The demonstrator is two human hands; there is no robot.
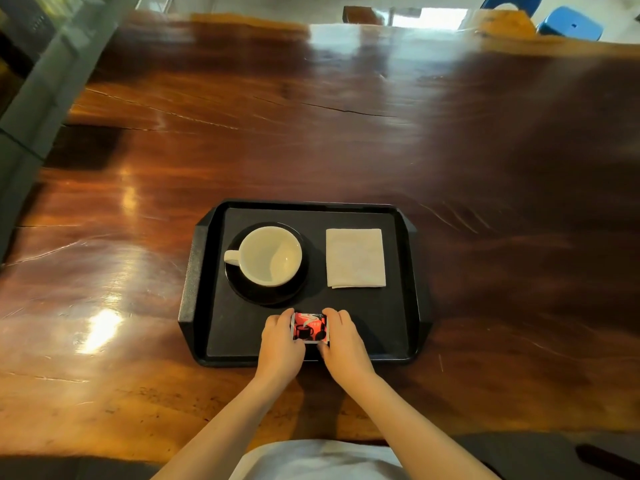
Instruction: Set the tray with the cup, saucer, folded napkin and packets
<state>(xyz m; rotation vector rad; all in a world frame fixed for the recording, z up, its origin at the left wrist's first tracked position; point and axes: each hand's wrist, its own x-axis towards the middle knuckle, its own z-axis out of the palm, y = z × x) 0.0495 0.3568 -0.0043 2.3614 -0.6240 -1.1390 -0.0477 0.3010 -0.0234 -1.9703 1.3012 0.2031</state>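
Both hands, left hand (281, 336) and right hand (341, 336), pinch the packets (310, 328) at the tray (410, 271) front, below the saucer (268, 295); next, release them squarely.

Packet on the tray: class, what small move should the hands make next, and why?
Probably let go and draw both hands back. The left hand and right hand pinch the packet, which seems to lie on the tray already, in front of the cup, saucer and napkin.
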